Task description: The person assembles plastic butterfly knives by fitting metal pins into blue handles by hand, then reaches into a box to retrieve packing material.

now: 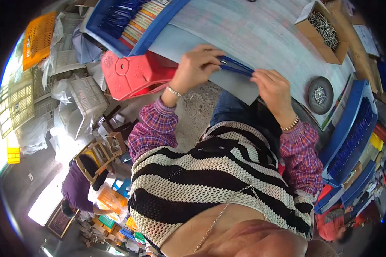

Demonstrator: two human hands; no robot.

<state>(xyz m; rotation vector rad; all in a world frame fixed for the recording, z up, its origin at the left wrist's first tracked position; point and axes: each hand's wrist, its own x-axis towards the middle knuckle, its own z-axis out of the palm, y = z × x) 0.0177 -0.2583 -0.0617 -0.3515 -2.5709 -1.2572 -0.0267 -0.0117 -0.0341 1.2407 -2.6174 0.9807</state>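
Observation:
A slim dark blue tool (pixel 240 72) with two long arms spans the gap between my hands, above the near edge of the table; its exact kind I cannot make out. My left hand (pixel 197 66) pinches its left end, where a small shiny spot of metal shows. At the other end, the fingers of my right hand (pixel 273 88) are closed on the tips of the arms. Below the tool, a grey sheet (pixel 240 88) reaches past the table edge.
A blue bin (pixel 150 38) holds blue pieces and printed cards, beside a red plastic stool (pixel 131 75). To the right are a cardboard box (pixel 306 36) of metal parts, a dark dish (pixel 316 104) of small metal pieces and another blue bin (pixel 330 165). A person (pixel 79 184) bends at lower left.

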